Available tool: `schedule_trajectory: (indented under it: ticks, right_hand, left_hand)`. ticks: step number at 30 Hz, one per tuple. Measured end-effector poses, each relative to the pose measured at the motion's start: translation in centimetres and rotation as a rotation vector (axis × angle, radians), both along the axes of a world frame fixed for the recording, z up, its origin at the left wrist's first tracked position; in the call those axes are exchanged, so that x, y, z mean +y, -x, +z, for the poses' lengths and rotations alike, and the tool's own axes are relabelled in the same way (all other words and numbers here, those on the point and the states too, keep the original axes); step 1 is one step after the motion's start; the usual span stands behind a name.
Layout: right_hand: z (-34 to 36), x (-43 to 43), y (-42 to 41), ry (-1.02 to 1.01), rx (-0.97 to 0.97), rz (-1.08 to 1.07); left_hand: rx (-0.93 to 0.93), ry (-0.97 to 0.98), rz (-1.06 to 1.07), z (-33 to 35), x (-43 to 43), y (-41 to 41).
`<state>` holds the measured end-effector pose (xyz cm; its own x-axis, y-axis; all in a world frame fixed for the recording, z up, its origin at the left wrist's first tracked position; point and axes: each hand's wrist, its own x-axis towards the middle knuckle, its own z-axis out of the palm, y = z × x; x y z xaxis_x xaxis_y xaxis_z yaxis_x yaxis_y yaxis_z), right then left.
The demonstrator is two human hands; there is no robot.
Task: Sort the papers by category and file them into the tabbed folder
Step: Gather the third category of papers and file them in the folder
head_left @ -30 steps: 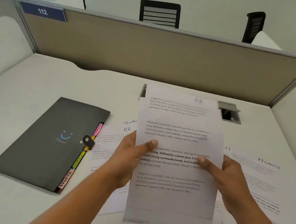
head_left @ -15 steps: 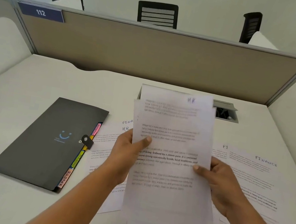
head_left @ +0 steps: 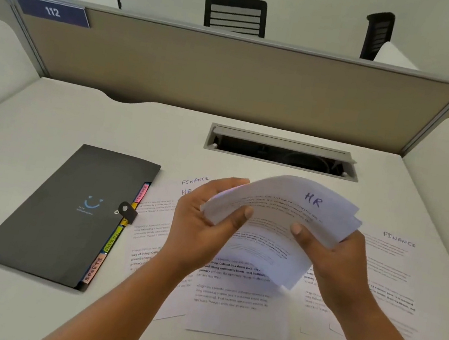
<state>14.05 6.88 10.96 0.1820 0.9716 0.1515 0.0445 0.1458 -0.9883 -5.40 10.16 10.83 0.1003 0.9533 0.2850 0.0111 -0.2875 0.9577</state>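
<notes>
So the left hand (head_left: 202, 225) and right hand (head_left: 329, 260) both grip a bent stack of papers (head_left: 283, 217), thumbs on top, holding it up off the desk (head_left: 49, 118). The top sheet says HR in pen. Loose sheets (head_left: 234, 303) lie flat right under the hands and out to either side, a couple marked FINANCE. The dark folder (head_left: 63, 212) sits closed, left of the left hand, with its coloured tabs (head_left: 114, 237) on the edge facing the hands.

- A dark grey folder (head_left: 63, 212) is being shown at centre left with a blue smile and pink, yellow, green and peach tabs (head_left: 113, 240).
- White papers (head_left: 277, 198) are being shown with black print and blue handwriting.
</notes>
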Motion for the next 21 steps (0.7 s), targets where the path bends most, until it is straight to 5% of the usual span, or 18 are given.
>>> schedule_trajectory:
  ticks: [4,10,15,21]
  right_hand:
    - [-0.2,0.2,0.2,-0.003,-0.027,-0.021]
    - [0.3,0.2,-0.6,-0.114,0.05,0.034]
    - [-3.5,0.2,-0.3,0.079,-0.033,0.029]
    - [-4.3,0.0,-0.5,0.052,-0.017,0.025]
  left_hand:
    - [-0.018,0.08,0.02,-0.2,0.1,-0.1]
    - [-0.013,-0.1,0.021,0.8,0.0,0.4]
    - [0.021,0.128,0.062,-2.9,0.5,-0.2]
    - [0.007,0.108,0.073,-4.0,0.1,-0.3]
